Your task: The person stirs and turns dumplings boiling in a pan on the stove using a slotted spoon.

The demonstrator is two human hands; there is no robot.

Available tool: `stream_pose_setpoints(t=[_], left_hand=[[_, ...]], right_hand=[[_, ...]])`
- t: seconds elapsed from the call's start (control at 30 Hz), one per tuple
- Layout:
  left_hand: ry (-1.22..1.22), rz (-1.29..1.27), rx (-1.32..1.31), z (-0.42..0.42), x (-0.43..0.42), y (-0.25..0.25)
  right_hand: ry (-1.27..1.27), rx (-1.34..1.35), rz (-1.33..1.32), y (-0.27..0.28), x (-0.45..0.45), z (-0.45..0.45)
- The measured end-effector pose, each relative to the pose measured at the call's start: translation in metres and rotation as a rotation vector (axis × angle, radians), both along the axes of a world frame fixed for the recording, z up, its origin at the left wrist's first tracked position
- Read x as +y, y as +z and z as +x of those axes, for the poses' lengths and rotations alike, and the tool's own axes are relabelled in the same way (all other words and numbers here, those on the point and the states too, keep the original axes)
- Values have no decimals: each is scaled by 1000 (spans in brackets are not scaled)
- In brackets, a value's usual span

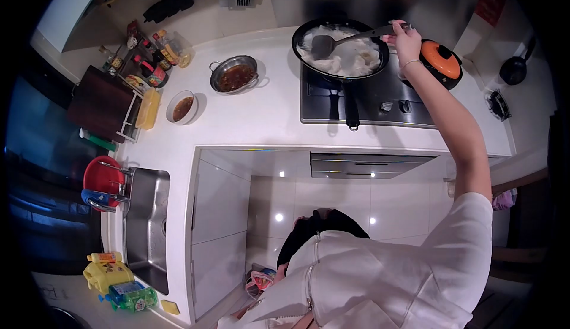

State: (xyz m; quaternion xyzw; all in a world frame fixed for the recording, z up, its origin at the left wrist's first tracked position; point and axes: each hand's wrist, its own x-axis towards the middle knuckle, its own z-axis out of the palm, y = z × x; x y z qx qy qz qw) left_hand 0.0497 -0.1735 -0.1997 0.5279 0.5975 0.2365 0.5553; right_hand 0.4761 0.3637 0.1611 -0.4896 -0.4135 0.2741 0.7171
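My right hand (405, 43) is closed on the handle of a dark spatula (324, 46), at the upper right. The spatula's blade rests in the black wok (351, 79), among whitish food (359, 60) in pale liquid. The wok stands on the stove (368, 106), its handle pointing toward my body. An orange-lidded pot (441, 62) sits just right of my right hand. Low in the view, beside my body, a little of my left hand (280, 272) shows near a pink item; its fingers are hidden.
A metal bowl (233, 75) and a white bowl (181, 108) with brown sauce stand left of the stove. Bottles (169, 50) cluster in the back left corner. The sink (146, 228), a red basin (102, 177) and cleaning bottles (113, 278) are at the left. A ladle (514, 69) hangs right.
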Motion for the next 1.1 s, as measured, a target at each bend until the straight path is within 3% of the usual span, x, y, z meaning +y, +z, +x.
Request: stream_pose_setpoints(t=[0.27,0.4,0.47,0.6,0.9,1.1], left_hand=[[-14,4,-5,-2,3,-3],[-20,9,-7,-3,7,-3],[-19,12,-6,-2,7,-3],[-19,14,-6,-1,7,-3],[-12,24,-11,-1,5,-5],[-19,36,-15,1,6,-8]], right_hand=[[58,-339,90,16,-18,-7],[279,-538,260,11,-37,-22],[376,-1058,318,19,-54,-29],[583,-1404,390,22,-67,-39],[758,-1609,440,41,-97,-39],[709,-1594,347,37,-85,-48]])
